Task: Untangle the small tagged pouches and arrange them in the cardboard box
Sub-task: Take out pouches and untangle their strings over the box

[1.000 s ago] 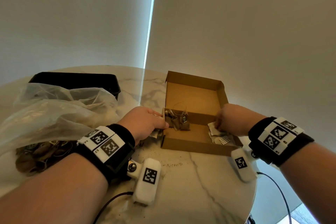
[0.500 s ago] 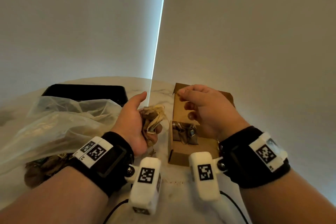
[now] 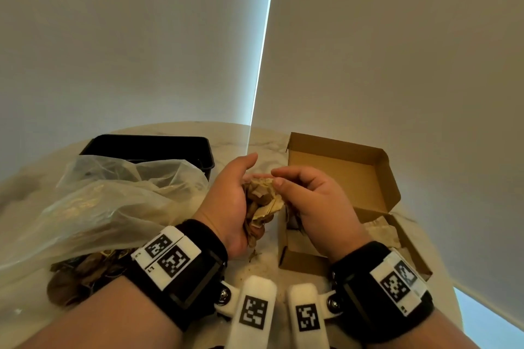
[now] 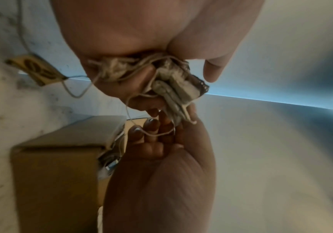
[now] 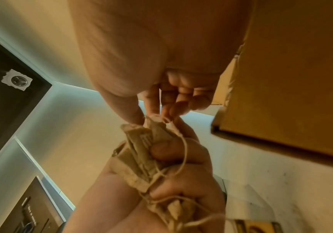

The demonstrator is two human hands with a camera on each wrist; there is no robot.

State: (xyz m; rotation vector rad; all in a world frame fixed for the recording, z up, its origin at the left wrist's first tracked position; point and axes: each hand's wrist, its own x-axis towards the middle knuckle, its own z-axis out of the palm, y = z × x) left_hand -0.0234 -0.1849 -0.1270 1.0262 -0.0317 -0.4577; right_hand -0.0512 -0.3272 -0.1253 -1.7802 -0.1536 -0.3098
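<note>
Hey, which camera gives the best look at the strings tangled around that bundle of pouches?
The right wrist view: the strings loop clearly over the bundle of pouches gripped by the left hand, with the right hand pinching its top. The left wrist view shows them blurrier; the head view hardly at all.

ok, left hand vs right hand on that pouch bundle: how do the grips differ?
The left hand wraps its whole fist round the bundle of pouches; the right hand only pinches the bundle's top edge with its fingertips. The left grip is at the bundle's side with the thumb up, while the right comes in from above, in front of the cardboard box. Both are raised off the table, touching the same bundle.
</note>
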